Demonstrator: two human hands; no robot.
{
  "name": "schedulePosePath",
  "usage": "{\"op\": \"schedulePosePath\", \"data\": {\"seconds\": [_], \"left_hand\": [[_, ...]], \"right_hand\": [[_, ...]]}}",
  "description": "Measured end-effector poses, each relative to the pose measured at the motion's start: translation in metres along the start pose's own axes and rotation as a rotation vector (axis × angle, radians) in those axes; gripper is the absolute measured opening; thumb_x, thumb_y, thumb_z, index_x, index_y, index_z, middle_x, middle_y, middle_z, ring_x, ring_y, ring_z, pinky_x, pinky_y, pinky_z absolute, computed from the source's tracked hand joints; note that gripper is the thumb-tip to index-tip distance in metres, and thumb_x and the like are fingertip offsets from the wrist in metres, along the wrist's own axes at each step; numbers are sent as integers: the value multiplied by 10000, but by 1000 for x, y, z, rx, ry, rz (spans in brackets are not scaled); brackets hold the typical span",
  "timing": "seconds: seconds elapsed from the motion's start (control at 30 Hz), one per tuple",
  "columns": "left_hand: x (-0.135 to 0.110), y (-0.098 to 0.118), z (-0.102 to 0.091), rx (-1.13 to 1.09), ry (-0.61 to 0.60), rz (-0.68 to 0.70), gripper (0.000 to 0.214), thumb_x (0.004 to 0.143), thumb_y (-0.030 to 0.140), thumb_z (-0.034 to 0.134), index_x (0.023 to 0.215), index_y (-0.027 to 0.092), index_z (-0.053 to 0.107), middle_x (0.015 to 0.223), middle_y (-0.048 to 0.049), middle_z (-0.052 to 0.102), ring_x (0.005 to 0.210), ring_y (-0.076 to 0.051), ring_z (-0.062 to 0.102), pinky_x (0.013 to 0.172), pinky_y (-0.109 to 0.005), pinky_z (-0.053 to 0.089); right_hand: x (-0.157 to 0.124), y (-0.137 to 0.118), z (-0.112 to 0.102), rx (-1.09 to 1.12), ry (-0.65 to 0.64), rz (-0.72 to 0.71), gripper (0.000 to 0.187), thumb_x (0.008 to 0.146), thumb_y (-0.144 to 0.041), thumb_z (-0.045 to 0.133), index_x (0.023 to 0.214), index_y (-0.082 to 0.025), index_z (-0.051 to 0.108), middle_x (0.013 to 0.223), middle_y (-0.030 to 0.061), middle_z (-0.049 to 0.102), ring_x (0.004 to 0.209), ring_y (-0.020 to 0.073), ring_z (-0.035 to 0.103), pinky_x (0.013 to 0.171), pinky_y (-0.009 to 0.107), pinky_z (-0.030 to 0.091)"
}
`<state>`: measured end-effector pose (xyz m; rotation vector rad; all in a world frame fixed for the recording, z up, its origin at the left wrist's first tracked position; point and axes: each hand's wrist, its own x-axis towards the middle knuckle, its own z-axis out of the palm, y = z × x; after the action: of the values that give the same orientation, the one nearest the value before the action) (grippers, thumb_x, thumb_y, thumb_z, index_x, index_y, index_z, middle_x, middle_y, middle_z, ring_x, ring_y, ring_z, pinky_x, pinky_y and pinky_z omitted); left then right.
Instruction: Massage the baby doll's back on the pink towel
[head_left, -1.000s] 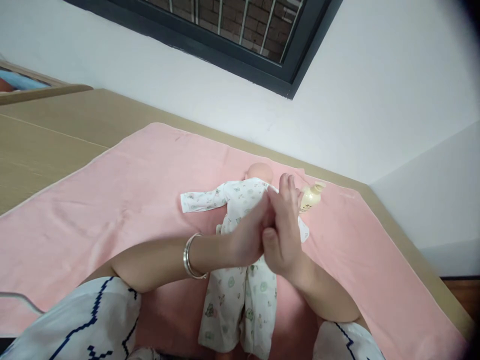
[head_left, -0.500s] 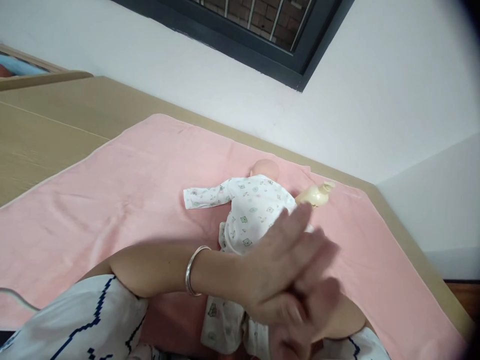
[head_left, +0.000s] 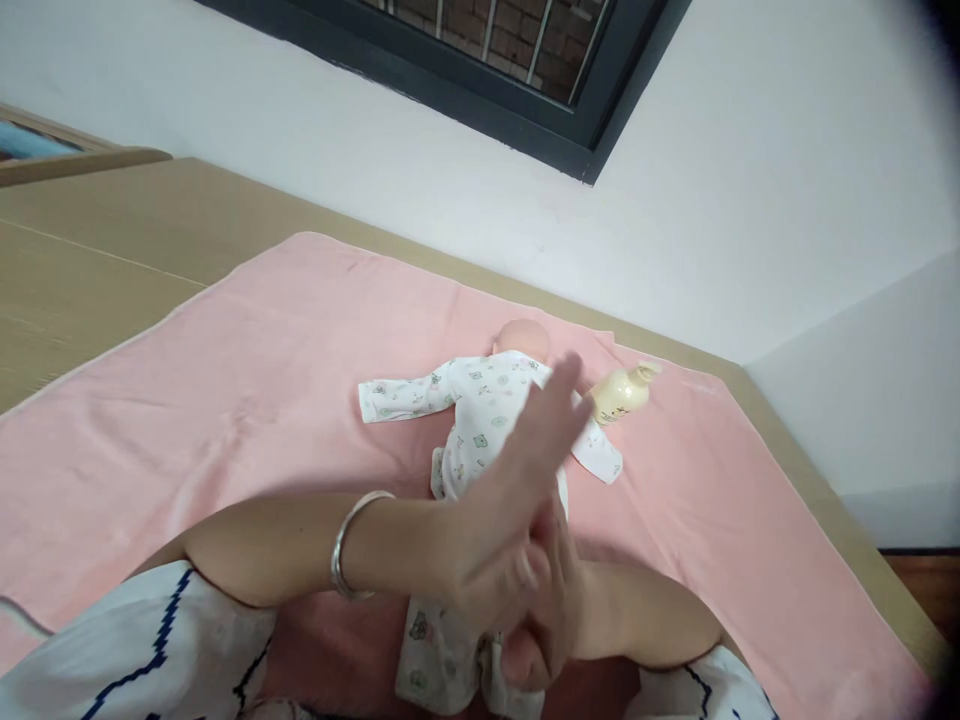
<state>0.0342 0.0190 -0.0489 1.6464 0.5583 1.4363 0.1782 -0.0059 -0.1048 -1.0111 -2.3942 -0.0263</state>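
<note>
My left hand (head_left: pixel 499 520), a silver bangle on its wrist, is pressed against my right hand (head_left: pixel 559 600) above the lower part of a doll. The left fingers are stretched out and slightly blurred, pointing up and away. My right fingers lie against the left palm, partly hidden, with the thumb low. No object shows between the hands. The baby doll (head_left: pixel 480 430) lies with its head toward the wall, dressed in a white printed top and trousers. Its middle is covered from view by my hands. Beside its right-side sleeve a cream pump bottle (head_left: pixel 622 393) lies tilted on its side.
Under the doll a pink blanket (head_left: pixel 285 360) is spread over a wooden surface (head_left: pixel 97 230). A white wall (head_left: pixel 675 220) with a dark-framed window (head_left: pixel 555 130) stands behind. Part of a cable (head_left: pixel 22 615) shows at the lower left.
My hands have shifted left and turned against each other, the left fingers now pointing more upward. The doll's right-side sleeve and more of the bottle have come into view.
</note>
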Motion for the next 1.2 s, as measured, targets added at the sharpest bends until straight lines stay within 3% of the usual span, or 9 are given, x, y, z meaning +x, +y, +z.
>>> {"op": "schedulePosePath", "data": {"seconds": [0.07, 0.13, 0.2, 0.33, 0.47, 0.7, 0.97, 1.07, 1.2], "left_hand": [[20, -10, -11, 181, 175, 110, 733, 995, 699, 206, 1623, 323, 165, 1724, 64, 93, 1601, -279, -19, 1328, -537, 67], [39, -30, -20, 206, 322, 97, 630, 1040, 602, 163, 1613, 343, 141, 1722, 41, 122, 1604, -252, 78, 1330, -513, 133], [50, -57, -25, 238, 374, -25, 588, 1060, 545, 180, 1591, 295, 216, 1704, -22, 213, 1590, -242, 177, 1317, -502, 209], [45, -110, -25, 401, 247, -188, 558, 1053, 489, 267, 1491, 171, 402, 1616, -147, 389, 1537, -267, 319, 1299, -548, 227], [31, -141, -27, 561, 164, -155, 503, 1048, 468, 274, 1446, 242, 482, 1534, -110, 508, 1500, -249, 391, 1299, -559, 211], [44, -154, -39, 556, 166, -106, 536, 1041, 521, 285, 1441, 247, 514, 1496, -118, 544, 1471, -294, 425, 1304, -556, 197], [44, -161, -46, 642, 163, -87, 557, 1055, 475, 287, 1468, 146, 465, 1534, -172, 501, 1504, -287, 383, 1286, -560, 248], [36, -165, -47, 639, 198, -57, 563, 1065, 477, 260, 1485, 147, 438, 1555, -169, 474, 1517, -277, 359, 1282, -556, 259], [30, -164, -48, 615, 217, -12, 576, 1073, 481, 237, 1523, 153, 380, 1598, -171, 410, 1543, -254, 305, 1290, -527, 251]], "right_hand": [[23, 14, -8, 101, 136, -248, 796, 989, -514, 308, 1651, -194, 5, 1558, 127, 491, 1529, 323, 323, 1235, 644, 304], [48, 32, -13, 80, 168, -110, 609, 1012, -304, 313, 1612, -207, 278, 1495, 115, 566, 1462, 257, 457, 1252, 569, 314], [69, 50, -11, 25, 36, 124, 518, 1018, -299, 337, 1488, -159, 503, 1505, 140, 552, 1446, 276, 476, 1221, 534, 375], [88, 76, 4, -152, -155, 369, 580, 995, -393, 449, 1488, -93, 499, 1648, 218, 299, 1547, 462, 181, 1186, 685, 308], [88, 84, 25, -136, -293, 379, 583, 1035, -344, 329, 1587, -156, 353, 1677, 181, 245, 1548, 458, 182, 1181, 707, 285], [96, 94, 50, -66, -176, 435, 571, 1040, -343, 294, 1590, -204, 354, 1684, 141, 251, 1559, 429, 171, 1195, 728, 214], [100, 136, 41, 53, -195, 286, 551, 1037, -408, 344, 1544, -213, 437, 1667, 76, 313, 1575, 312, 199, 1268, 607, 156], [98, 138, 39, 30, -160, 352, 585, 1052, -437, 316, 1546, -141, 419, 1650, 143, 333, 1559, 293, 257, 1266, 559, 213], [92, 107, 40, -131, -166, 427, 608, 1039, -343, 321, 1543, -7, 372, 1632, 247, 313, 1561, 349, 230, 1256, 591, 223]]}}
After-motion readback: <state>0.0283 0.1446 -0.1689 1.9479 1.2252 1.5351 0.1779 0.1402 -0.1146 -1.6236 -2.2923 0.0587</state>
